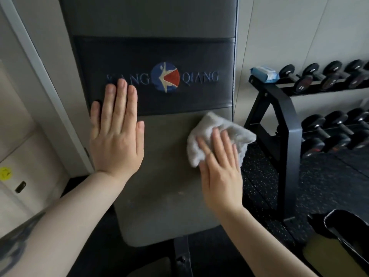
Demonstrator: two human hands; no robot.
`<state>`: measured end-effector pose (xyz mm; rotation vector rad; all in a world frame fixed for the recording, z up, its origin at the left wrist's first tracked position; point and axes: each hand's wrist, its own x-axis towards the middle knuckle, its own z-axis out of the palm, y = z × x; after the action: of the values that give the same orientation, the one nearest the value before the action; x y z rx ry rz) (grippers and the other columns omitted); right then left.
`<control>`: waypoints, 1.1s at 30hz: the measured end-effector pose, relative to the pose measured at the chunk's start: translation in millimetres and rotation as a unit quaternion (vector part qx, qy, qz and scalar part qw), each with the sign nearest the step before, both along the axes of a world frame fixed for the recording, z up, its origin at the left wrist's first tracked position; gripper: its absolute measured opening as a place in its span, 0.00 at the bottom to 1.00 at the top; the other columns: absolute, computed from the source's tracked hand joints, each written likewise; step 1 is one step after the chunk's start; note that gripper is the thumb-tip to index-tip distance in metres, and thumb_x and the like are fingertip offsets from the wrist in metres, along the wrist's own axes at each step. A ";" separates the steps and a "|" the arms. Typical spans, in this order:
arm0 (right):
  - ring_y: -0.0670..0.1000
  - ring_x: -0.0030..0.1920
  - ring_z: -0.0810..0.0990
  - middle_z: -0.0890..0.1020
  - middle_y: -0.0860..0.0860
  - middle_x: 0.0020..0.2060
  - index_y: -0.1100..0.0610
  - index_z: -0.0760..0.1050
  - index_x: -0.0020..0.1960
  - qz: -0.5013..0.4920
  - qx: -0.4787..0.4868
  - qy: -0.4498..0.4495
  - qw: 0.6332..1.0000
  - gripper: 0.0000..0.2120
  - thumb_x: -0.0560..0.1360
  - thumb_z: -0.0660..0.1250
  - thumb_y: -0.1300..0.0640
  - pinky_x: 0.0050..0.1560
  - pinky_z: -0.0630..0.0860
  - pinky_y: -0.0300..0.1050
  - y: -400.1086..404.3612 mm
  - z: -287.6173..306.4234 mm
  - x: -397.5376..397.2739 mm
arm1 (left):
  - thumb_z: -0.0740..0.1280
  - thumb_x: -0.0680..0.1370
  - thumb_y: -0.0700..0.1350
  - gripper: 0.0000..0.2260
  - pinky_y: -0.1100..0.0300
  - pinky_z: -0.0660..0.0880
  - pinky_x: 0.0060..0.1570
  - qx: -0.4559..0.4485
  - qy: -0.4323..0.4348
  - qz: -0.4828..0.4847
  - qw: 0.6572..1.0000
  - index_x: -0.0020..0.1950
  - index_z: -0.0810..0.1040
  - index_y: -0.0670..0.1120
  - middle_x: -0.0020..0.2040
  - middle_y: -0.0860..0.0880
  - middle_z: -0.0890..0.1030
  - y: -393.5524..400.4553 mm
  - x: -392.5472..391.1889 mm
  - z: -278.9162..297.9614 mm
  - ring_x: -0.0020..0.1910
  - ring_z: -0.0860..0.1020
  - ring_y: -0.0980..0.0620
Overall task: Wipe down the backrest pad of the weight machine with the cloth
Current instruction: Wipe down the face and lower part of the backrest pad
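Observation:
The grey backrest pad [159,186] stands upright in the middle of the view, with a dark band and a round logo across it. My left hand [116,132] lies flat on the pad's left side, fingers together, holding nothing. My right hand [219,168] presses a crumpled white cloth [215,126] against the pad's right edge, just below the dark band. The cloth bunches out above and left of my fingers.
A black dumbbell rack [287,124] with several dumbbells stands right of the pad, with a blue wipes pack [264,73] on its top corner. Speckled black flooring [329,186] lies below. A pale wall and frame [40,76] are at left. A dark bag [343,232] sits at bottom right.

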<state>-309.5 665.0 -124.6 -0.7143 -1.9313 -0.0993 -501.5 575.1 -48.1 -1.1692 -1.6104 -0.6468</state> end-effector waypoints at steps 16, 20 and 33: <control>0.56 0.78 0.47 0.51 0.51 0.77 0.48 0.62 0.75 0.008 -0.071 0.073 0.995 0.21 0.83 0.50 0.47 0.76 0.49 0.59 -35.7 31.9 -57.9 | 0.51 0.84 0.48 0.25 0.50 0.47 0.76 -0.024 -0.002 -0.031 0.999 0.80 0.48 0.46 0.79 0.48 0.51 -13.4 -9.0 -28.2 0.79 0.46 0.50; 0.52 0.77 0.55 0.58 0.48 0.75 0.46 0.65 0.74 0.055 0.095 -0.115 0.987 0.20 0.82 0.56 0.50 0.74 0.57 0.57 -15.1 10.1 -23.6 | 0.52 0.84 0.48 0.25 0.52 0.47 0.76 -0.061 0.011 -0.065 0.996 0.79 0.51 0.45 0.78 0.49 0.53 -23.1 -17.2 -20.1 0.79 0.46 0.51; 0.50 0.76 0.56 0.58 0.47 0.75 0.47 0.67 0.73 0.094 0.142 -0.190 0.967 0.21 0.80 0.59 0.51 0.75 0.53 0.55 -27.4 -3.6 -34.3 | 0.52 0.84 0.46 0.23 0.52 0.46 0.76 -0.115 0.028 -0.074 0.990 0.79 0.53 0.46 0.79 0.48 0.55 -33.5 -34.8 -25.6 0.78 0.42 0.53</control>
<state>-343.8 637.6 -128.2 -0.3343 -2.2783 -0.4121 -536.3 541.6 -73.7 -1.4746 -1.5920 -0.5276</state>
